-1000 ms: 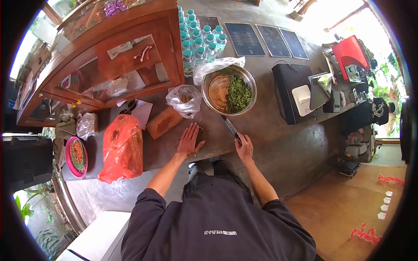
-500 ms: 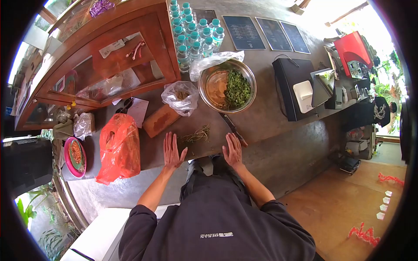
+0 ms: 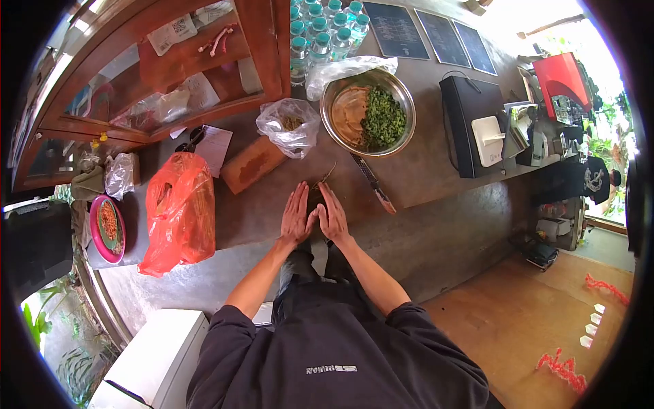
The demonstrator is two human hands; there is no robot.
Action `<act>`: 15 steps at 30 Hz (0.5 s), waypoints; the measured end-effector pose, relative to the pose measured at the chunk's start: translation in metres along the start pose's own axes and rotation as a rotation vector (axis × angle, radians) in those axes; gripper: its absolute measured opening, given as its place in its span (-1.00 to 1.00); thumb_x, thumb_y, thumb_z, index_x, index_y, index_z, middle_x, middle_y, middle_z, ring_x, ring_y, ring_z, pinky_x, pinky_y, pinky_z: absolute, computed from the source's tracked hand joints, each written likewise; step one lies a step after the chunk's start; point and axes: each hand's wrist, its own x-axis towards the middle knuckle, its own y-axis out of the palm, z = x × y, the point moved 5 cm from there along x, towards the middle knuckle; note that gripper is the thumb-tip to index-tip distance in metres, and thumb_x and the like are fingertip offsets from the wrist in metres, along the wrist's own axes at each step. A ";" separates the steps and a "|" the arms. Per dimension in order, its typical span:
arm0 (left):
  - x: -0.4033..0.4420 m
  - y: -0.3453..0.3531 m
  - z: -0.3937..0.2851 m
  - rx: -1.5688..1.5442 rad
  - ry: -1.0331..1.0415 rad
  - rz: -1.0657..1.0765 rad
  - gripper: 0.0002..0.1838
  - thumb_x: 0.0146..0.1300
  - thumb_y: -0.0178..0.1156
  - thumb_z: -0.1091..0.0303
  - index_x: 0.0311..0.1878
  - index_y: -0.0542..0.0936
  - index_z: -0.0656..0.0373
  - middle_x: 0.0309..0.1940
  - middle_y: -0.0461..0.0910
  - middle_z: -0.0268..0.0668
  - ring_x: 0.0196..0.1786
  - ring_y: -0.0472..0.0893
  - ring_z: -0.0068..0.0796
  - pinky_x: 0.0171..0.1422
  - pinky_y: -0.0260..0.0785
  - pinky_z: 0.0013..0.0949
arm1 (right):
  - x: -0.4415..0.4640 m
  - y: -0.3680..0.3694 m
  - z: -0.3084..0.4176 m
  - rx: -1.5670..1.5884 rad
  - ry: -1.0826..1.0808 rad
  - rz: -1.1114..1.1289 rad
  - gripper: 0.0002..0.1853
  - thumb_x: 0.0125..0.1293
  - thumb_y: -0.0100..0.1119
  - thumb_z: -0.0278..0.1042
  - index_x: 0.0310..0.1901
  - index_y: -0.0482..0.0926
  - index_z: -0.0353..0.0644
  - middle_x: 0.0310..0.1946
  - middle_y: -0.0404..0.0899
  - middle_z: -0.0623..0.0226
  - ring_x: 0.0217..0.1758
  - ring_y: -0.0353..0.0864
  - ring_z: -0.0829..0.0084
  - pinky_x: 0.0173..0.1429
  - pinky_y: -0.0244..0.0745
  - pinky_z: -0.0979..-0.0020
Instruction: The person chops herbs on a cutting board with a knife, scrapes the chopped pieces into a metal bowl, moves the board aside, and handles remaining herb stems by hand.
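My left hand and my right hand are near the counter's front edge, thumbs almost touching. Both have their fingers stretched out, with the palms turned toward each other. A few thin green stems poke out past the fingertips; the rest of the bunch is hidden by my hands. Right of my right hand lies a knife with a dark blade. Beyond it stands a steel bowl, partly filled with chopped green leaves. A wooden block lies ahead of my left hand.
A clear plastic bag sits between the block and the bowl. To the left are a red plastic bag and a pink basin. Several water bottles stand behind, beside a wooden cabinet. A black case is at right.
My hands have come in from both sides, closing around the stems, which are now mostly covered. The view has shifted slightly.
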 end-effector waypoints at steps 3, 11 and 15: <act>-0.004 -0.016 0.002 -0.041 0.034 -0.085 -0.18 0.55 0.02 -0.07 0.63 0.15 0.34 0.65 0.15 0.09 0.70 0.11 0.14 0.76 -0.07 0.10 | 0.005 -0.020 -0.010 -0.019 0.090 -0.102 -0.47 0.64 -0.06 -0.21 0.48 0.39 -0.37 0.46 0.46 -0.07 0.59 0.34 -0.11 0.64 0.21 0.02; -0.009 -0.022 0.017 0.331 -0.087 -0.021 -0.11 0.56 -0.05 -0.15 0.68 0.04 0.33 0.73 -0.05 0.04 0.77 -0.10 0.02 0.80 -0.23 0.02 | 0.005 -0.027 -0.028 -0.248 0.024 -0.091 -0.40 0.63 -0.02 -0.15 0.54 0.31 -0.34 0.54 0.35 -0.06 0.63 0.27 -0.12 0.67 0.14 -0.05; -0.001 -0.001 -0.005 0.178 0.016 0.074 -0.13 0.57 -0.06 -0.14 0.68 0.04 0.32 0.73 -0.05 0.04 0.77 -0.07 0.01 0.80 -0.21 -0.01 | 0.011 -0.004 -0.007 -0.029 0.012 -0.015 -0.40 0.62 -0.02 -0.17 0.54 0.29 -0.36 0.53 0.35 -0.07 0.62 0.28 -0.12 0.66 0.17 -0.05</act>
